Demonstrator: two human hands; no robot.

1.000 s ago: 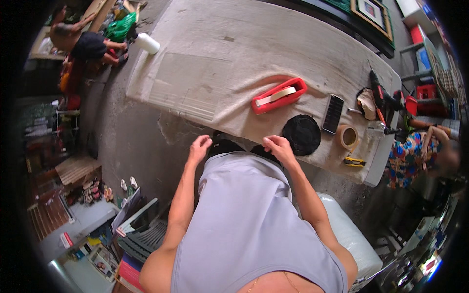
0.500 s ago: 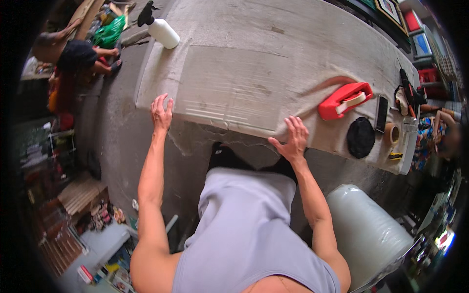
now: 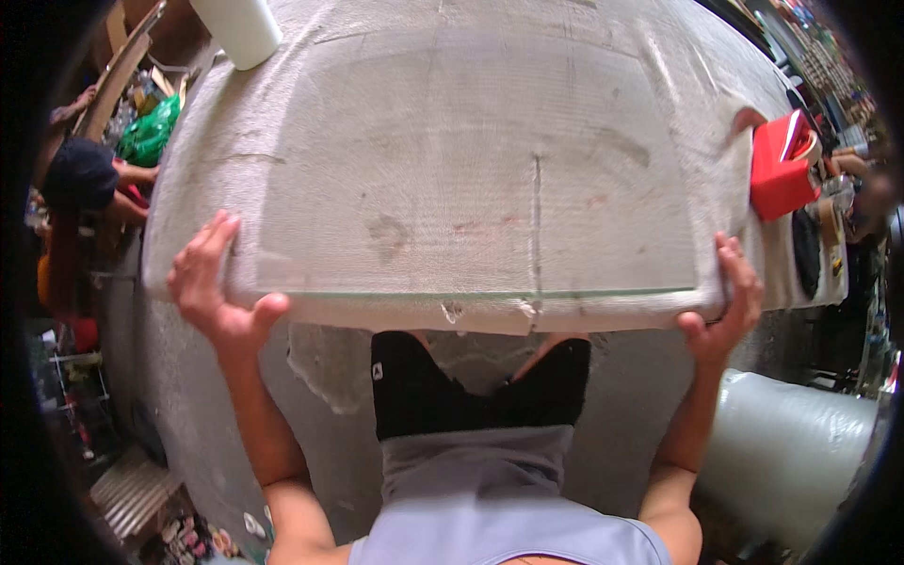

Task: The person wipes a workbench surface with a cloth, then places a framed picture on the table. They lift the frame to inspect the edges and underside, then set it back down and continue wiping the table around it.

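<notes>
A clear rectangular glass sheet (image 3: 452, 207) lies flat on a table covered with pale, stained cloth (image 3: 202, 179). Its greenish near edge runs close to the table's front edge. Just beyond the sheet's near left corner is my left hand (image 3: 212, 287), thumb stretched toward the glass and fingers apart over the cloth. My right hand (image 3: 730, 299) is at the near right corner, its thumb at the table edge and its fingers extended along the side of the sheet. Neither hand holds anything. Whether the fingers touch the glass is hard to make out.
A white bottle (image 3: 240, 33) stands at the far left. On the right sit a red tape dispenser (image 3: 786, 165) and a black round pad (image 3: 806, 250). A large roll of clear wrap (image 3: 791, 452) stands by my right arm. Another person (image 3: 85, 184) is at the left.
My view has moved closer to the table and glass. My hands have spread farther apart, to the two near corners of the sheet. The spray bottle's top has left the view.
</notes>
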